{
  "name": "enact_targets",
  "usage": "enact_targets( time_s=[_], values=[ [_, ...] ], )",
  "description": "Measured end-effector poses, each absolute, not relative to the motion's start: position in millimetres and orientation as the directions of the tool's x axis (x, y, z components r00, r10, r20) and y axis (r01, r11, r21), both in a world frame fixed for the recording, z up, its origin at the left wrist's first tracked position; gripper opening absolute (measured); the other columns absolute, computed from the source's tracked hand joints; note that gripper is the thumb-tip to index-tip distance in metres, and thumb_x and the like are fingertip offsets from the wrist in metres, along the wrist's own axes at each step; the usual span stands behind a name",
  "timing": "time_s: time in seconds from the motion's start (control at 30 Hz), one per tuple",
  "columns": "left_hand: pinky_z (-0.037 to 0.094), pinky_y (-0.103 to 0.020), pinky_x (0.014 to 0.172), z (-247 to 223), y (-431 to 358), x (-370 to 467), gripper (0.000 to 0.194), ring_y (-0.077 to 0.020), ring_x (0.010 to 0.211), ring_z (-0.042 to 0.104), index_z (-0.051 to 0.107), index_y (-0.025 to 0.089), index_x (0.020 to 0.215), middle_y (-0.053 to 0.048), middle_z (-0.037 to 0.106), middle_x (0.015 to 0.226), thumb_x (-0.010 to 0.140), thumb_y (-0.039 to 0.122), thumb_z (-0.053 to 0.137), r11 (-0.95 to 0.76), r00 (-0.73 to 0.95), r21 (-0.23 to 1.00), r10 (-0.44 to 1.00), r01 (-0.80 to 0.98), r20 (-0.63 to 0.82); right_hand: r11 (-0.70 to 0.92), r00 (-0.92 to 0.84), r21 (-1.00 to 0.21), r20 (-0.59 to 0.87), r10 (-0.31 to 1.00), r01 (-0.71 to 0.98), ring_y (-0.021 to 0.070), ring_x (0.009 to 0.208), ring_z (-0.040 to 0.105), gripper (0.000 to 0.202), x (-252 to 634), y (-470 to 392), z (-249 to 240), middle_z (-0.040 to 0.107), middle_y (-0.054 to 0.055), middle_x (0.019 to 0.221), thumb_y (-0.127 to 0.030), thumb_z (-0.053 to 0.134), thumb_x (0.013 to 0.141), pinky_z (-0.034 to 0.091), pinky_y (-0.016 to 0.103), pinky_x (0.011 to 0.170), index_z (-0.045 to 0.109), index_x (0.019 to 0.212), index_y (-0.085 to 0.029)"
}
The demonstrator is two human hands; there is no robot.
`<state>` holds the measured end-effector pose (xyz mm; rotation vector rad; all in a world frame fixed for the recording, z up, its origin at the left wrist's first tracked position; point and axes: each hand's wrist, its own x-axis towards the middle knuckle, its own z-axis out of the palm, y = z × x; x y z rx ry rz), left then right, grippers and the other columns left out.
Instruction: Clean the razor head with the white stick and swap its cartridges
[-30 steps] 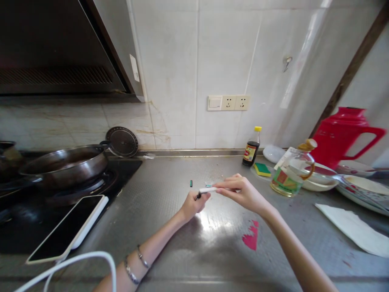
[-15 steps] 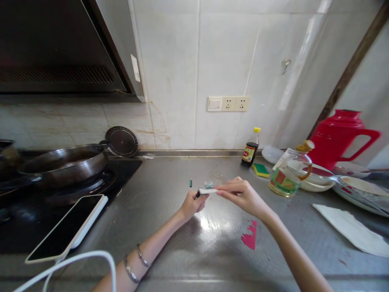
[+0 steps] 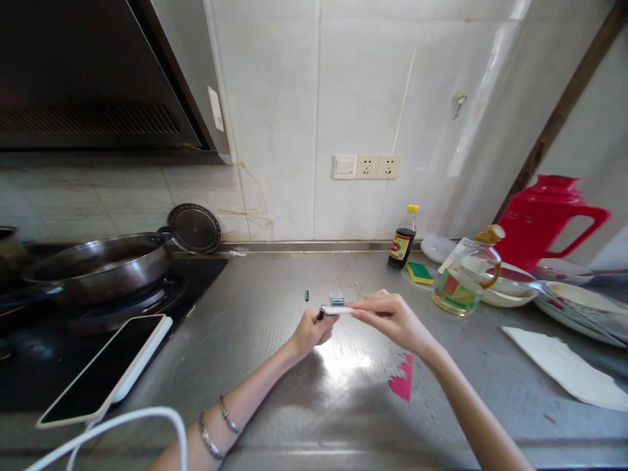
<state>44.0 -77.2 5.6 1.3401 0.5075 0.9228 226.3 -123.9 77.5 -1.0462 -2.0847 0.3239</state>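
My left hand (image 3: 305, 335) is closed around the left end of a slim white object with a black end (image 3: 337, 310), held above the steel counter. From the other side, my right hand (image 3: 390, 315) pinches its right end between thumb and fingers. What the object is, I cannot make out. Just beyond it lies a small clear and teal piece (image 3: 337, 301). A short dark green strip (image 3: 307, 296) rests on the counter to the left of that. Nearer to me, below my right hand, is a torn pink scrap (image 3: 402, 379).
At left, a phone (image 3: 105, 369) with a white cable (image 3: 147, 412) lies by the stove, where a steel pan (image 3: 110, 258) stands. To the right are a sauce bottle (image 3: 402, 242), sponge (image 3: 420, 273), glass jug (image 3: 456, 294), red thermos (image 3: 544, 222), bowls and white paper (image 3: 564, 369).
Both hands keep their hold on the white object, with hardly any movement. The teal piece behind it shows slightly more. The view has shifted a little.
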Motion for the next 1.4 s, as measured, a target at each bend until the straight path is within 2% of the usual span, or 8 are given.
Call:
enact_targets(
  time_s=[0.2,0.37,0.53,0.67,0.77,0.87,1.07,1.4],
  values=[
    [0.007,-0.021,0.034,7.2,-78.8,43.3,0.055,0.0,0.028,0.017,0.026,0.02,0.044,0.011,0.021,0.032,0.068,0.055,0.061,-0.017,0.582,0.965,0.795,-0.261,0.172,0.587,-0.302,-0.596,0.514,0.803,0.548,0.014,0.06,0.054,0.036,221.7,-125.1,77.6,0.069,0.007,0.074,-0.044,0.049,0.086,0.039,0.025,0.058,0.069,0.102,-0.019],
    [0.01,-0.022,0.037,1.8,-75.6,45.6,0.052,-0.0018,0.03,0.018,0.034,0.019,0.046,0.01,0.024,0.034,0.064,0.061,0.06,-0.077,0.538,0.981,0.827,-0.178,0.162,0.612,-0.389,-0.584,0.472,0.791,0.534,0.0122,0.057,0.051,0.034,224.1,-127.5,81.8,0.066,0.005,0.068,-0.042,0.051,0.085,0.036,0.023,0.052,0.07,0.1,-0.019],
    [0.011,-0.023,0.043,-0.3,-65.7,44.0,0.055,-0.0042,0.04,0.02,0.026,0.02,0.045,0.008,0.022,0.042,0.071,0.061,0.051,-0.277,0.203,0.958,0.945,0.078,0.257,0.563,-0.191,-0.534,0.597,0.779,0.631,0.0113,0.052,0.047,0.035,229.4,-123.1,80.2,0.056,0.002,0.062,-0.04,0.049,0.086,0.034,0.023,0.048,0.069,0.103,-0.017],
    [0.015,-0.022,0.046,-0.8,-60.9,40.6,0.049,-0.0066,0.048,0.023,0.03,0.019,0.05,0.007,0.024,0.049,0.072,0.056,0.052,-0.316,0.007,0.936,0.948,0.154,0.319,0.512,-0.058,-0.602,0.612,0.789,0.613,0.0119,0.056,0.048,0.038,224.1,-118.6,61.6,0.057,0.004,0.07,-0.038,0.045,0.087,0.039,0.023,0.051,0.061,0.114,-0.017],
    [0.019,-0.021,0.048,-1.3,-64.3,41.4,0.042,-0.0079,0.05,0.027,0.037,0.018,0.055,0.006,0.03,0.051,0.077,0.052,0.049,-0.321,0.015,0.939,0.947,0.127,0.322,0.496,0.021,-0.672,0.605,0.796,0.551,0.0148,0.067,0.055,0.037,209.3,-119.7,42.8,0.063,0.007,0.081,-0.037,0.046,0.087,0.045,0.025,0.06,0.06,0.114,-0.016],
    [0.023,-0.021,0.05,0.6,-71.4,44.2,0.038,-0.0087,0.053,0.031,0.042,0.017,0.06,0.006,0.035,0.053,0.079,0.05,0.048,-0.329,0.044,0.939,0.944,0.095,0.327,0.505,0.039,-0.679,0.616,0.787,0.532,0.0167,0.074,0.057,0.036,191.4,-123.9,29.7,0.065,0.009,0.089,-0.035,0.045,0.087,0.046,0.027,0.066,0.061,0.113,-0.015],
    [0.022,-0.021,0.046,0.3,-71.3,45.9,0.044,-0.0082,0.046,0.032,0.04,0.018,0.055,0.006,0.035,0.047,0.076,0.055,0.048,-0.26,0.057,0.963,0.965,0.076,0.256,0.505,-0.023,-0.616,0.62,0.784,0.605,0.0139,0.058,0.051,0.037,185.2,-121.2,27.7,0.06,0.005,0.069,-0.034,0.043,0.088,0.04,0.023,0.053,0.063,0.112,-0.014],
    [0.019,-0.02,0.036,-2.3,-70.3,50.5,0.049,-0.0043,0.032,0.029,0.036,0.019,0.055,0.01,0.032,0.038,0.071,0.062,0.049,-0.126,0.151,0.99,0.979,-0.067,0.134,0.509,-0.052,-0.66,0.582,0.811,0.553,0.0149,0.064,0.054,0.036,194.3,-124.9,24.6,0.062,0.007,0.072,-0.034,0.046,0.088,0.041,0.022,0.052,0.064,0.111,-0.015]
  ],
)
